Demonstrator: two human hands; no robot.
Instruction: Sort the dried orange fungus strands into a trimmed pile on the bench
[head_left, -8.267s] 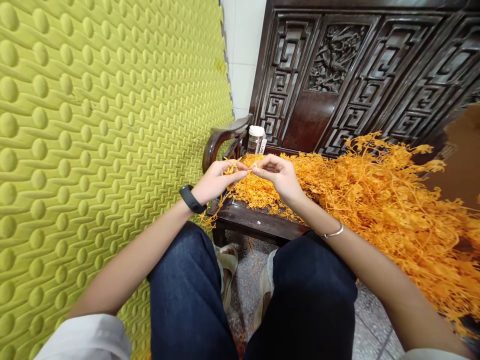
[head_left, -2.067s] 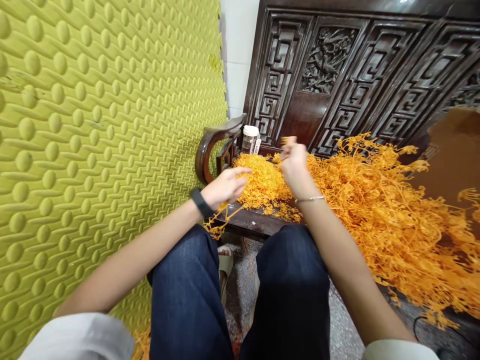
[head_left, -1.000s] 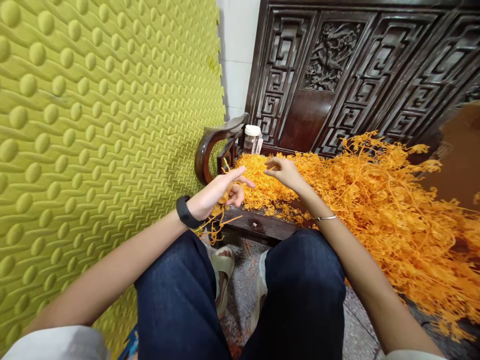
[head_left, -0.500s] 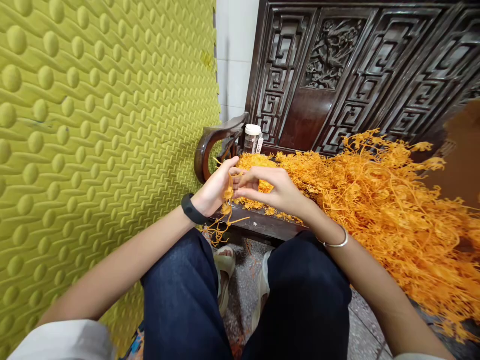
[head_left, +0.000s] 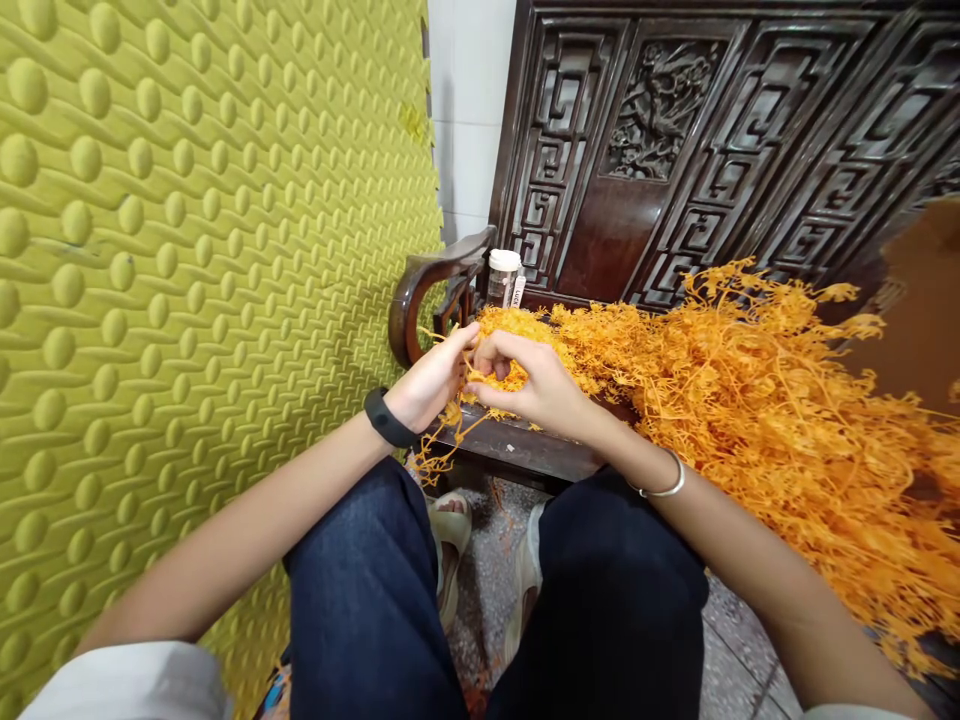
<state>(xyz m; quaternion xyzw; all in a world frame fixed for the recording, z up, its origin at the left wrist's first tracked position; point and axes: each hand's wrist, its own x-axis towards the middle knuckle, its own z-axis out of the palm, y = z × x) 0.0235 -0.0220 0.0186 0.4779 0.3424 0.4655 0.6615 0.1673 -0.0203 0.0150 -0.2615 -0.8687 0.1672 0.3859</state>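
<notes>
Several orange, branching plastic-looking strands [head_left: 437,462] hang below my left hand [head_left: 433,388], which is closed round them with the thumb upward. My right hand [head_left: 529,385] meets the left fingertips, its thumb and curled fingers closed in a pinch. What lies between those fingertips is too small and partly covered to make out. Just behind both hands, a heap of the same orange sprigs [head_left: 780,400] spreads over the dark wooden bench [head_left: 517,450] and off to the right.
A clear jar with a white lid [head_left: 504,262] stands at the bench's back corner, beside the curved armrest [head_left: 409,310]. A carved wooden backrest [head_left: 622,230] rises behind. Bumpy yellow foam matting [head_left: 225,250] walls the left side. Brown cardboard [head_left: 922,300] is at far right.
My right hand has shifted slightly left and its fingers have curled more tightly at the left fingertips. My left hand stays nearly in place, with the dangling strands slightly shifted.
</notes>
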